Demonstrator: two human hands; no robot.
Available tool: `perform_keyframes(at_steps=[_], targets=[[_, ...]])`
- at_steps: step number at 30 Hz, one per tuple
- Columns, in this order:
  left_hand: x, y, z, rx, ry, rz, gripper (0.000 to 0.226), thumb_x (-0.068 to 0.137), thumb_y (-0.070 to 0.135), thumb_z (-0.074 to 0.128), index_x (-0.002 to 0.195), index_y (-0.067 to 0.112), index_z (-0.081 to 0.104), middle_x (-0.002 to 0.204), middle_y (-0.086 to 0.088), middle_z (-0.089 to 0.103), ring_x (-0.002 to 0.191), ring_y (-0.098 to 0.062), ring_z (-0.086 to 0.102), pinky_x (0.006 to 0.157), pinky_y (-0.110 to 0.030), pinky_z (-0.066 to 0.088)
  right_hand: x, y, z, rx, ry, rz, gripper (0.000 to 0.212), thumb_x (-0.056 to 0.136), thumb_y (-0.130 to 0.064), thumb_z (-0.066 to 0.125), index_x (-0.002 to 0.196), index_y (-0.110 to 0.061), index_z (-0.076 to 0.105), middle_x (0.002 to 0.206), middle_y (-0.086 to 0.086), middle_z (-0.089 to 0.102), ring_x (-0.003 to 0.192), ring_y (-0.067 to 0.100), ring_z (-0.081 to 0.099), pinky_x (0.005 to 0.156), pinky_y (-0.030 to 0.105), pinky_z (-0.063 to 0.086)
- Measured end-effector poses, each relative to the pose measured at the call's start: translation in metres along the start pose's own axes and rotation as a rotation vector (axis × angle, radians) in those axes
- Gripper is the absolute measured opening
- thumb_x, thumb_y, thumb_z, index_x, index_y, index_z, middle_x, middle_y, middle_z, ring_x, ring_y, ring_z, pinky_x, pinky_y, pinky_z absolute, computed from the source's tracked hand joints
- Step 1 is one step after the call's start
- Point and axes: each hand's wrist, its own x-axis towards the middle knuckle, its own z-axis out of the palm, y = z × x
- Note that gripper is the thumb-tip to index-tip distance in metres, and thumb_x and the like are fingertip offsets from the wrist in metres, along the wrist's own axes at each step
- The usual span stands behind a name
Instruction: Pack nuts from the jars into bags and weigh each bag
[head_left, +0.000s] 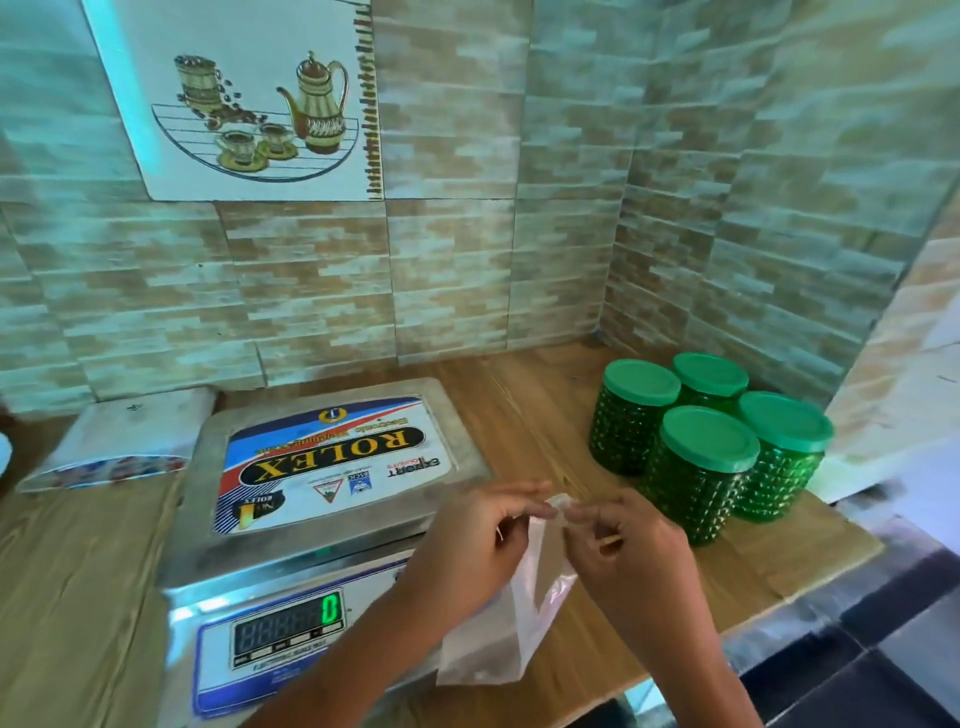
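The person is holding a thin clear plastic bag (524, 613) up by its top edge at about 5 o'clock in the view, just in front of the weighing scale's (208, 519) near right corner. The left hand (478, 540) is pinching the top edge from the 9 o'clock side with fingertips and thumb pressed together on the film, and the right hand (628, 551) is pinching the same edge from the 3 o'clock side with its fingers curled in, so the 2 hands are nearly meeting at the bag's mouth. The bag is hanging limp and flat below them, its lower end lying over the wooden counter (530, 405) near the front edge. The scale is sitting at the centre left, its steel platform carrying a large sticker, and its display (288, 626) at 6 o'clock is showing a green 0. The 4 green jars (696, 483) are standing upright at 3 o'clock, clustered 2 by 2 and touching one another, each with its green lid on; what they are holding cannot be told through the ribbed walls. A white packet (119, 441) is lying at 9 o'clock beside the scale, against the tiled wall. A picture tile (249, 104) with a coffee pot and cups is showing at 11 o'clock.
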Motion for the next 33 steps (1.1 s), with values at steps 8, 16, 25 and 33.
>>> perform_keyframes(at_steps=[8,16,25,33], targets=[[0.020,-0.001,0.009,0.258,-0.011,0.103,0.038,0.089,0.001,0.049,0.119,0.020,0.063,0.123,0.017,0.058,0.107,0.013,0.043,0.097,-0.002,0.029,0.021,0.010,-0.022,-0.186,-0.200,0.020,0.027,0.082,-0.008,0.064,0.096,-0.031,0.069,0.089,-0.028,0.046,0.075,-0.008,0.049,0.069,0.008,0.044],[0.037,-0.005,0.011,0.127,-0.138,0.050,0.037,0.092,0.010,0.050,0.126,0.022,0.058,0.131,0.025,0.048,0.087,0.014,0.055,0.077,-0.001,0.041,0.037,0.004,-0.024,-0.180,-0.116,-0.050,0.020,0.070,-0.028,0.080,0.084,-0.034,0.068,0.094,-0.025,0.043,0.082,-0.002,0.048,0.071,0.012,0.038],[0.062,-0.012,-0.003,0.101,-0.279,0.028,0.054,0.089,0.007,0.055,0.134,0.034,0.043,0.136,0.038,0.032,0.051,-0.015,0.054,0.054,-0.014,0.049,0.058,0.002,-0.023,-0.384,-0.252,0.077,0.027,0.082,-0.038,0.067,0.108,-0.042,0.060,0.110,-0.023,0.056,0.081,-0.006,0.049,0.078,0.011,0.043],[0.076,-0.010,-0.004,0.250,-0.248,0.094,0.056,0.091,0.006,0.047,0.135,0.035,0.032,0.138,0.034,0.025,0.072,0.020,0.050,0.059,0.004,0.036,0.077,0.019,-0.010,-0.384,-0.087,0.082,0.033,0.083,-0.025,0.067,0.115,-0.035,0.062,0.110,-0.016,0.051,0.085,-0.001,0.048,0.076,0.013,0.040]])
